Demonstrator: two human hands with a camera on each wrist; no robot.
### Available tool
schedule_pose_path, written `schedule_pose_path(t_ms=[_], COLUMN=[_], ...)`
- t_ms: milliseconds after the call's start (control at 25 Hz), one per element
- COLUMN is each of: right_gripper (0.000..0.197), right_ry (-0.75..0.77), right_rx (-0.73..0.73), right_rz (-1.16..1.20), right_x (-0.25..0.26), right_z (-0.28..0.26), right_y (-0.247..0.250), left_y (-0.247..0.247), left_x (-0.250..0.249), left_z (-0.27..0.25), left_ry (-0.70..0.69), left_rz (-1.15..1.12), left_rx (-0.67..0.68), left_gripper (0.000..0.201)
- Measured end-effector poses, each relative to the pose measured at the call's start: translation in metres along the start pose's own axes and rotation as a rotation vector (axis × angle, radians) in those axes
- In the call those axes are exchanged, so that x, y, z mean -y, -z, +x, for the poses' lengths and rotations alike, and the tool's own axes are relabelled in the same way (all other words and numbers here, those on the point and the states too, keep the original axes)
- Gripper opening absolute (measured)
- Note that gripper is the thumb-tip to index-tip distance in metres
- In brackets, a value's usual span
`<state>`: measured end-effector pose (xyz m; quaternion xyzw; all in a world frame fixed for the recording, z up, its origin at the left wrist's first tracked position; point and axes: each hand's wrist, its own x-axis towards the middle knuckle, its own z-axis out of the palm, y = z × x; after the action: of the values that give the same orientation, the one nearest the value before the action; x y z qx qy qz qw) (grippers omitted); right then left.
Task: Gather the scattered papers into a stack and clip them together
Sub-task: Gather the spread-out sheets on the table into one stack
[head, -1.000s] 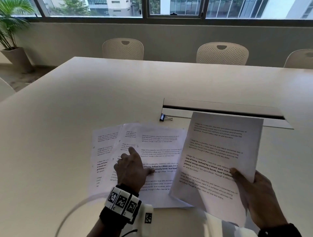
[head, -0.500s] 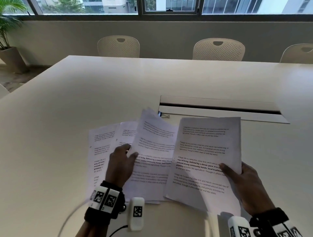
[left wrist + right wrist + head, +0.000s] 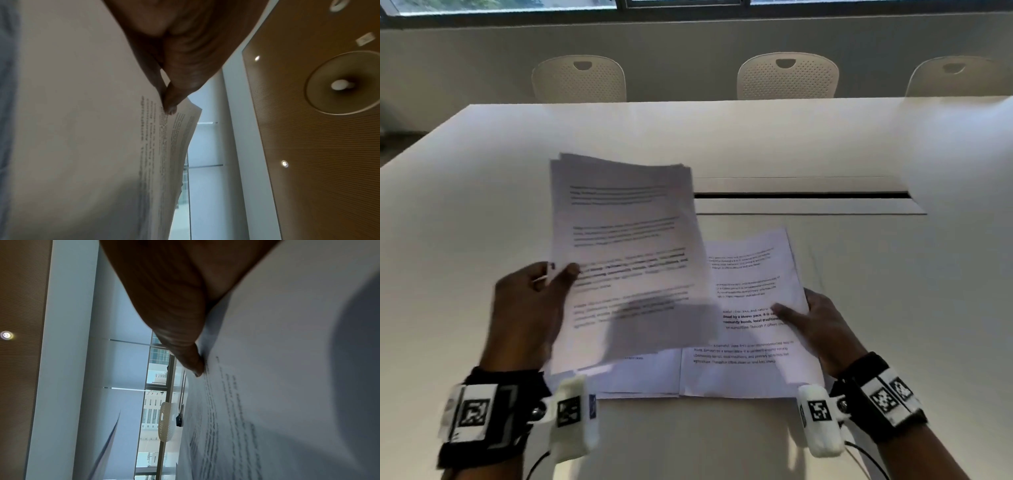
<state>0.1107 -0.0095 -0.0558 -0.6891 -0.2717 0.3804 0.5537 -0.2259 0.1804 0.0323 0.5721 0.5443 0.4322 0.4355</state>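
Observation:
My left hand (image 3: 561,274) grips a bundle of printed sheets (image 3: 626,257) by its left edge, thumb on top, and holds it tilted up above the white table (image 3: 482,222). In the left wrist view the left hand (image 3: 169,107) pinches these fanned sheets (image 3: 82,129). My right hand (image 3: 791,315) pinches the right edge of another set of sheets (image 3: 753,342) lying low near the table, thumb on the text. One more sheet (image 3: 640,380) lies flat beneath. The black binder clip (image 3: 179,420) shows only in the right wrist view, beyond the paper (image 3: 267,386); the lifted bundle hides it from the head view.
A long cable slot (image 3: 801,196) with its flap runs across the table behind the papers. Three cream perforated chairs (image 3: 578,80) (image 3: 787,77) (image 3: 955,77) stand along the far edge under the windows.
My left hand has gathered the sheets that lay on the left and lifted them off the table. My right hand has lowered its sheets toward the table. The clip is now hidden in the head view.

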Motion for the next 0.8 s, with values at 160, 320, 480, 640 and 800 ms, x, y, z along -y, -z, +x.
schedule_pose_path(t_ms=[160, 320, 480, 640, 800], right_gripper=[0.047, 0.051, 0.03, 0.018, 0.015], right_ry=[-0.092, -0.131, -0.081, -0.016, -0.053], right_rx=[-0.052, -0.021, -0.058, -0.08, -0.077], right_rz=[0.088, 0.133, -0.046, -0.173, -0.01], right_x=[-0.015, -0.006, -0.013, -0.017, -0.013], right_z=[-0.017, -0.022, -0.019, -0.02, -0.024], right_y=[0.019, 0.019, 0.018, 0.02, 0.023], left_y=[-0.073, -0.118, -0.137, -0.131, -0.09], left_x=[0.033, 0.051, 0.05, 0.035, 0.04], left_z=[-0.028, -0.053, -0.067, -0.069, -0.051], left_ry=[0.12, 0.138, 0.047, -0.029, -0.189], left_rz=[0.032, 0.041, 0.18, 0.325, 0.601], left_rx=[0.318, 0.444, 0.513, 0.517, 0.28], left_gripper=[0.024, 0.023, 0.026, 0.026, 0.056])
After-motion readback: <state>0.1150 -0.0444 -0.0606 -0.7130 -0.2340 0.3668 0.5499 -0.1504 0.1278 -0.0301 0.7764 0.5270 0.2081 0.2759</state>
